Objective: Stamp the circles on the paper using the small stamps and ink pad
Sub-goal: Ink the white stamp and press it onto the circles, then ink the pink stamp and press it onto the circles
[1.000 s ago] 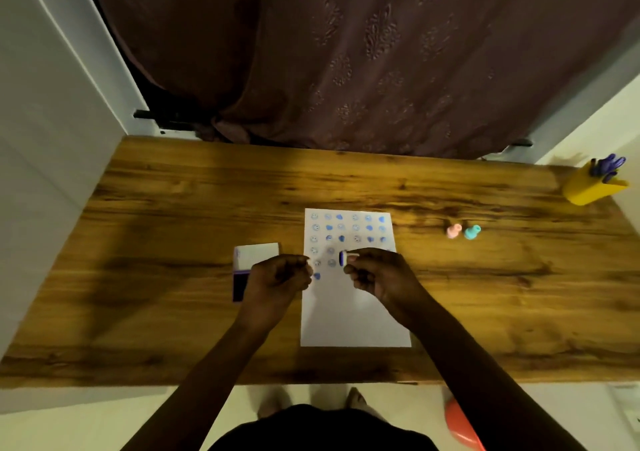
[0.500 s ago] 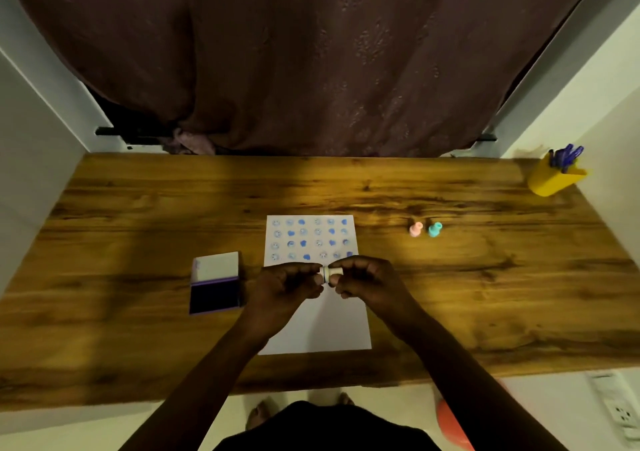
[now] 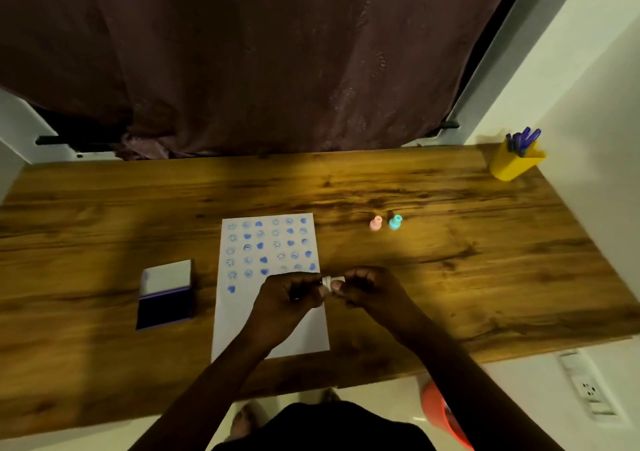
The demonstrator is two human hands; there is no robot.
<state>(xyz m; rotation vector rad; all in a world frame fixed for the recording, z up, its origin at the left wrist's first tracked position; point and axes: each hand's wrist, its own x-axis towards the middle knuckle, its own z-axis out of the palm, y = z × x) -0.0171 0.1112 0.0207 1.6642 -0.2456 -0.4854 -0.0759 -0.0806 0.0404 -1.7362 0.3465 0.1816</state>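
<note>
Your table (image 3: 450, 277) holds the paper (image 3: 273, 326), centred within reach, and the open ink pad (image 3: 165, 298) to its left. Your left hand (image 3: 291, 298) and right hand (image 3: 370, 289) together pinch one stamp (image 3: 333, 281) above the paper's right edge, perhaps adjusting it.

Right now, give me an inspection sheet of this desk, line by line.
Surface: wooden table, unevenly lit.
Job's things: paper with blue stamped rows on its far half; ink pad open, left of the paper; pink stamp and teal stamp upright beyond the paper's right edge.
Clutter: yellow pen holder at the far right corner.
Grippers: left hand and right hand together pinch a small white stamp over the paper.
Cables: nothing seen.
Surroundings: dark curtain behind; wall socket lower right.
</note>
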